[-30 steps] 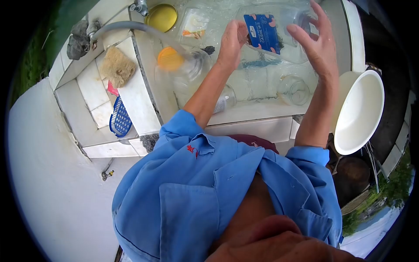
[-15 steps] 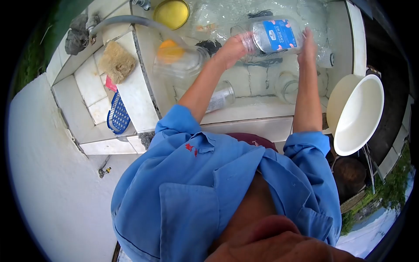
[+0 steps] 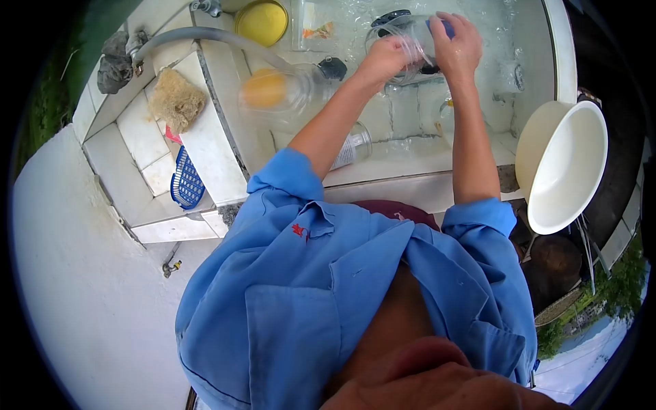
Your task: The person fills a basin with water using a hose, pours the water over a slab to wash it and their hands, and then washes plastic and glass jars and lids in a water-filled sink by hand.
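In the head view, a clear jar (image 3: 418,31) with a blue label lies tilted between my hands, over water in the white tiled basin (image 3: 410,179). My left hand (image 3: 387,59) grips it at the mouth end; whether any fingers reach inside I cannot make out. My right hand (image 3: 458,42) is wrapped round the labelled end and covers most of the label. A black object (image 3: 333,67) sits left of my left hand. Below my left forearm rests another clear jar (image 3: 354,147) with a printed label. My right forearm partly hides a further clear jar (image 3: 445,121).
A blurred clear container with an orange part (image 3: 263,89) lies at the left under a grey hose (image 3: 219,34). Above it is a yellow lid (image 3: 262,22). A sponge (image 3: 178,101) and blue basket (image 3: 186,179) are on the left ledge. An off-white tub (image 3: 564,167) tilts at the right.
The jar has turned, so its blue label now mostly faces away. My right hand has moved left and up, from the jar's base onto its side.
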Motion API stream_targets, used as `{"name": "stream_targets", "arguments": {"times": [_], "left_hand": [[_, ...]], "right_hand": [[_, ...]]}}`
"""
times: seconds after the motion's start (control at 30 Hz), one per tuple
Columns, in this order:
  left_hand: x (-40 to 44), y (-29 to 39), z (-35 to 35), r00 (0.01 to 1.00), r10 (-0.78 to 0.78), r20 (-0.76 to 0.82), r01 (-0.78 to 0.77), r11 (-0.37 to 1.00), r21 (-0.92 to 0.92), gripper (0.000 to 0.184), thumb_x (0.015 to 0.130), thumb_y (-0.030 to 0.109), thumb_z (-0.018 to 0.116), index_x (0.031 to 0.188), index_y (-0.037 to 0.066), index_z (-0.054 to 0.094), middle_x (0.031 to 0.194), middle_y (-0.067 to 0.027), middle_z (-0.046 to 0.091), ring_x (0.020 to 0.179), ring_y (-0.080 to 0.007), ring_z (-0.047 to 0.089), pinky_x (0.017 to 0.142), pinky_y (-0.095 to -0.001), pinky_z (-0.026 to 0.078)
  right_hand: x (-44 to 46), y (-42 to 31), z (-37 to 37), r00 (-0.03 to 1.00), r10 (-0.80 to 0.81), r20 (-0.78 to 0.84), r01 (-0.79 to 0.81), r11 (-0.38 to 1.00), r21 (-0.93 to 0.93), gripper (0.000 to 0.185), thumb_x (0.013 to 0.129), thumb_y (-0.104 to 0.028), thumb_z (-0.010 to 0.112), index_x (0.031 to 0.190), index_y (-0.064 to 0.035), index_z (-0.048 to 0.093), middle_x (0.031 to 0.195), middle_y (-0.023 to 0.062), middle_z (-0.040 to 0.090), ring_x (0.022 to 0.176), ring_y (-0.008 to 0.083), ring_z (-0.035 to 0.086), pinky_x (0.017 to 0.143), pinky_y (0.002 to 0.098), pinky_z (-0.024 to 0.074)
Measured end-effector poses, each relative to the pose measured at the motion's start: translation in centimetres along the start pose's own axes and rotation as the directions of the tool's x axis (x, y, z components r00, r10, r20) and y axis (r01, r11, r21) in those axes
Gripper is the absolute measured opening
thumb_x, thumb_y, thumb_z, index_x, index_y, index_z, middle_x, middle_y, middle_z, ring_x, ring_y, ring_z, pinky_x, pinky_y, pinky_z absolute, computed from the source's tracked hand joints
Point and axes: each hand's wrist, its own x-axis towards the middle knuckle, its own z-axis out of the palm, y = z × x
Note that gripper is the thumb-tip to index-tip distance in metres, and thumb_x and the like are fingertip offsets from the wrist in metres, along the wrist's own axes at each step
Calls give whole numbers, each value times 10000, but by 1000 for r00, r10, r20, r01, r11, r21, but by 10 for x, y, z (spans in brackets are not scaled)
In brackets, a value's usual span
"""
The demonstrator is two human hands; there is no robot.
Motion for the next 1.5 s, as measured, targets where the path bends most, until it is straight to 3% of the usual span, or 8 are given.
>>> {"name": "stream_targets", "arguments": {"times": [0.3,0.5,0.67,0.87,0.9,1.0,1.2,1.5], "left_hand": [[-17,10,13,834,551,-40,-473,750,462,110,718,127,525,727,21,557,667,-94,576,590,-185,550,528,-302,420],[-44,34,18,873,399,-281,-193,810,554,107,699,138,544,711,35,570,593,-102,575,522,-222,554,478,-300,413],[-72,45,18,657,751,-70,-269,320,909,99,755,134,537,819,61,553,670,-12,559,631,-152,515,636,-252,404],[-64,61,-15,375,897,-234,-326,364,873,103,743,112,505,839,74,512,717,-31,538,703,-216,506,735,-326,332],[-56,52,-39,374,898,-232,-327,361,873,103,743,112,505,839,74,512,717,-31,538,703,-216,506,735,-326,332],[-40,24,-83,991,102,-83,50,291,955,682,701,421,528,1268,152,259,1340,-77,175,1239,-227,136,978,-464,173],[-21,51,-26,756,633,166,-178,-45,983,87,731,106,487,802,71,523,726,-54,549,722,-214,520,747,-333,325],[21,-6,-32,837,223,500,-298,-579,758,97,676,77,452,693,95,546,696,-30,551,730,-172,507,781,-300,322]], "right_hand": [[-40,-54,-38,931,-362,36,364,929,-72,304,681,-331,573,909,-132,604,1024,87,518,963,261,459,843,339,337],[-35,-38,-21,975,-219,-41,219,976,9,289,680,-312,571,902,-130,603,1009,79,516,957,254,459,830,339,341],[-20,-21,-19,987,-93,-132,103,992,72,276,679,-296,570,896,-128,602,997,72,514,951,249,459,818,339,345],[8,22,-53,949,33,-315,-5,996,90,261,678,-277,569,888,-125,601,982,64,512,945,243,459,805,339,349],[12,28,-57,942,52,-333,-23,996,90,258,678,-273,569,887,-125,600,979,63,512,944,241,459,803,339,350],[16,39,-56,952,75,-297,-57,996,70,251,678,-264,568,883,-124,600,972,59,511,940,238,459,796,339,352],[21,41,-21,994,104,-38,-103,994,37,236,677,-244,567,876,-122,599,957,51,509,934,232,460,782,340,356],[7,37,34,975,100,199,-51,970,-237,216,675,-215,565,865,-118,597,934,38,505,924,222,460,762,340,362]]}}
